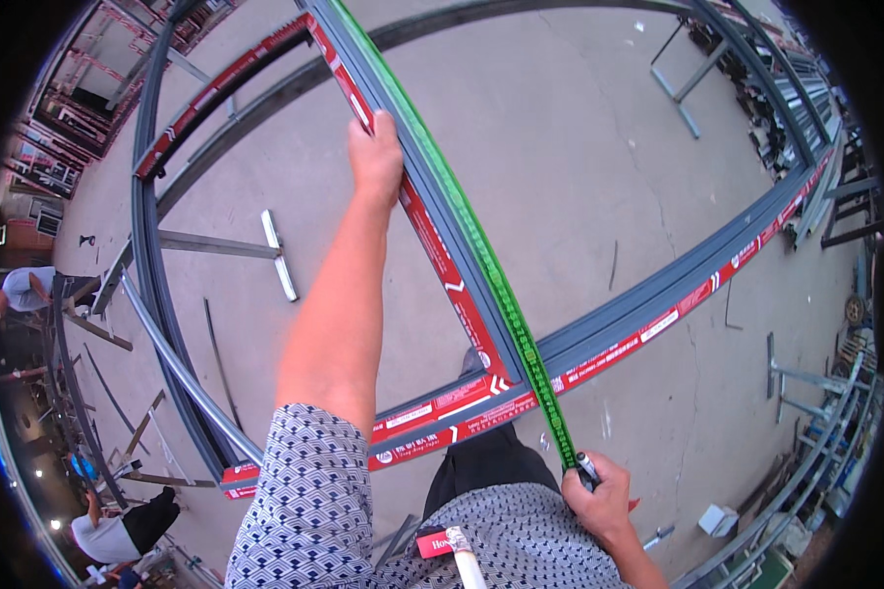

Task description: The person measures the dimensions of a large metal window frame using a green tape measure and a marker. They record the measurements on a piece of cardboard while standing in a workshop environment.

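A grey metal window-type frame with red protective film lies across the view, its crossbar (452, 265) running from the far edge to the near rail (638, 334). My left hand (376, 157) is closed round that crossbar, its arm stretched far forward. Along the right side of the bar lies a green tape measure blade (481, 236), drawn taut past the near rail. Close to my body on the right, my right hand (601, 496) pinches the blade's near end. A dark pen-like thing (586, 469) sticks up from the same fingers.
Metal trestle legs (216, 245) stand under the frame. A silver pipe (182, 363) slants at its left. Two people (118, 530) (29, 287) work at the left. Stacked profiles (805, 98) and a metal rack (845, 412) line the right. A white box (719, 520) sits on the floor.
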### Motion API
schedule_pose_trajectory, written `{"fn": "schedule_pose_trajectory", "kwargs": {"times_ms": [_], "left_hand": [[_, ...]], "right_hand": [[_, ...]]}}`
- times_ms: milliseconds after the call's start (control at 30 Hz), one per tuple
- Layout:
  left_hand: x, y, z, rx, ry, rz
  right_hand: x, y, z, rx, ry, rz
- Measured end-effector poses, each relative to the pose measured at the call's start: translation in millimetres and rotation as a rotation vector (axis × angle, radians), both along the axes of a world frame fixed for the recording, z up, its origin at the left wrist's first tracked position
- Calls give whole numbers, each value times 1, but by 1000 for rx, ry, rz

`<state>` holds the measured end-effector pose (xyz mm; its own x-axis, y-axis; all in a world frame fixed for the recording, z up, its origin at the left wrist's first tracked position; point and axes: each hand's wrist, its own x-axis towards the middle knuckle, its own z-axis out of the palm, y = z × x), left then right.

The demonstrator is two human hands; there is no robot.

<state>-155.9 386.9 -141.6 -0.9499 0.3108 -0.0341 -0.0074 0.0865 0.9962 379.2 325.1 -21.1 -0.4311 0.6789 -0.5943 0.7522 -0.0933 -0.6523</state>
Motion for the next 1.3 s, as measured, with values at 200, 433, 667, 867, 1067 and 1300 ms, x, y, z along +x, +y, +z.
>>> {"fn": "schedule_pose_trajectory", "kwargs": {"times_ms": [200,433,667,867,1067,1300], "left_hand": [[-5,-7,5,46,37,1],[-9,-7,-8,-49,168,-6],[-48,-19,-32,51,10,-146],[-51,-12,-30,180,-55,-194],[-36,-8,-14,127,-91,-133],[-58,-7,-27,152,-110,-159]], "right_hand": [[-6,6,4,-27,21,-13],[-13,12,11,10,-64,40],[-24,5,9,30,-10,-19],[-23,5,7,72,20,0],[-20,4,4,214,72,78],[-19,1,2,286,91,131]]}}
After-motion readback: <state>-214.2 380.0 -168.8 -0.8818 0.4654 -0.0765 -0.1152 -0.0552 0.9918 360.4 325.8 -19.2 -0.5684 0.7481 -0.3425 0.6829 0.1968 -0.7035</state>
